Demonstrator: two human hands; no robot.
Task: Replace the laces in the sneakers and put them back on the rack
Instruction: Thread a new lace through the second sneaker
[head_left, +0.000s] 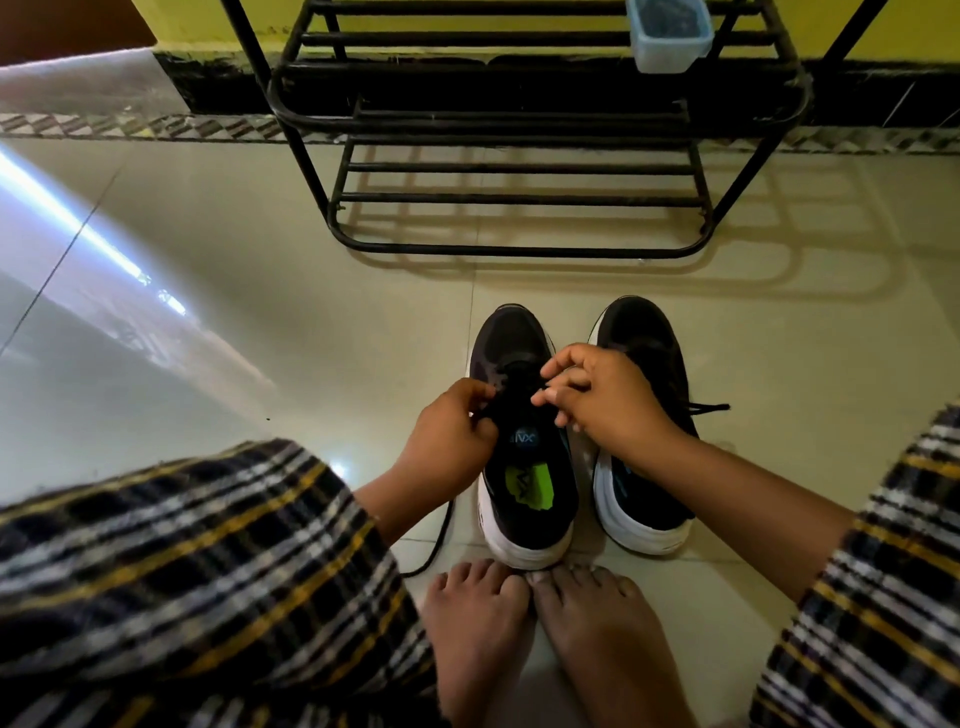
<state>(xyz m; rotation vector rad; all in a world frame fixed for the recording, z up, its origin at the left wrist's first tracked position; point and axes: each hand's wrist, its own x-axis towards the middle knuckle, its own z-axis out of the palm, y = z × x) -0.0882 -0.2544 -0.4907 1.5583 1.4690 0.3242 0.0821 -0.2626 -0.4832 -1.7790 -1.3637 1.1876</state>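
Two black sneakers with white soles stand side by side on the tiled floor, toes pointing away from me. The left sneaker (524, 467) has a green insole patch showing. My left hand (452, 441) pinches its black lace (441, 535) at the left eyelets, and a loose end trails down to the floor. My right hand (597, 395) pinches the lace over the tongue from the right side. The right sneaker (649, 353) sits partly under my right forearm, with a black lace end sticking out to its right.
A black metal shoe rack (519, 197) stands against the yellow wall just beyond the sneakers. A pale blue plastic box (670, 36) sits on an upper shelf. My bare feet (519, 623) touch the left sneaker's heel. Checked-cloth knees flank both sides.
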